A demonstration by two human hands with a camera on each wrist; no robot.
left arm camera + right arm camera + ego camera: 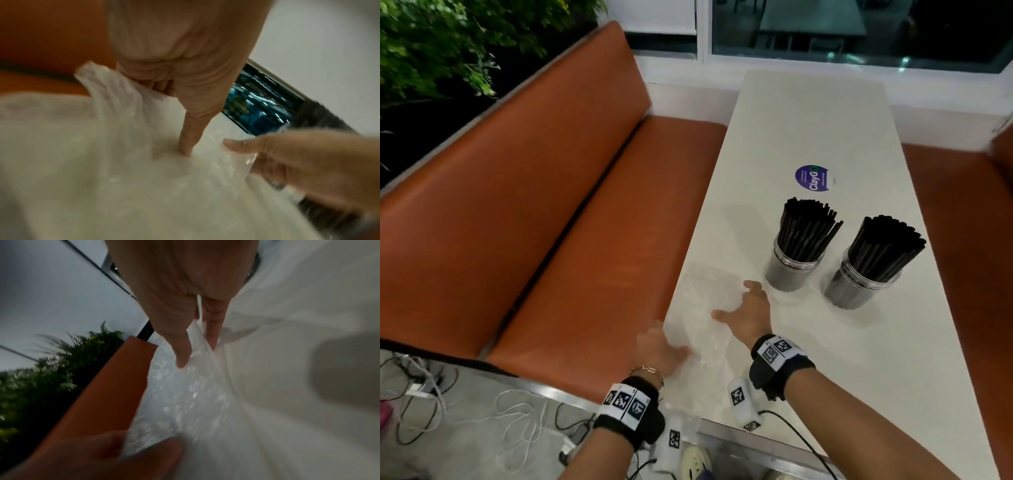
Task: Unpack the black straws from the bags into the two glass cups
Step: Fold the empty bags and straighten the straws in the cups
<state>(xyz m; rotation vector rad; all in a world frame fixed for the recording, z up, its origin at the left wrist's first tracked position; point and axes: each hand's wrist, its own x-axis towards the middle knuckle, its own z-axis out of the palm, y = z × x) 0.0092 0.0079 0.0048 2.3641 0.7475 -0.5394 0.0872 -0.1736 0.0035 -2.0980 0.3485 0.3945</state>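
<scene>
Two glass cups stand on the white table, the left cup and the right cup. Each is packed with upright black straws. A crumpled clear plastic bag lies flat near the table's left edge, and I see no straws in it. My left hand pinches its near corner at the table edge. My right hand holds its far side, just left of the left cup. In the wrist views the plastic runs between the thumb and fingers of my left hand and my right hand.
An orange bench runs along the table's left side, and another seat is on the right. A purple round sticker lies behind the cups. Cables trail on the floor at the lower left. A window is beyond the table's far end.
</scene>
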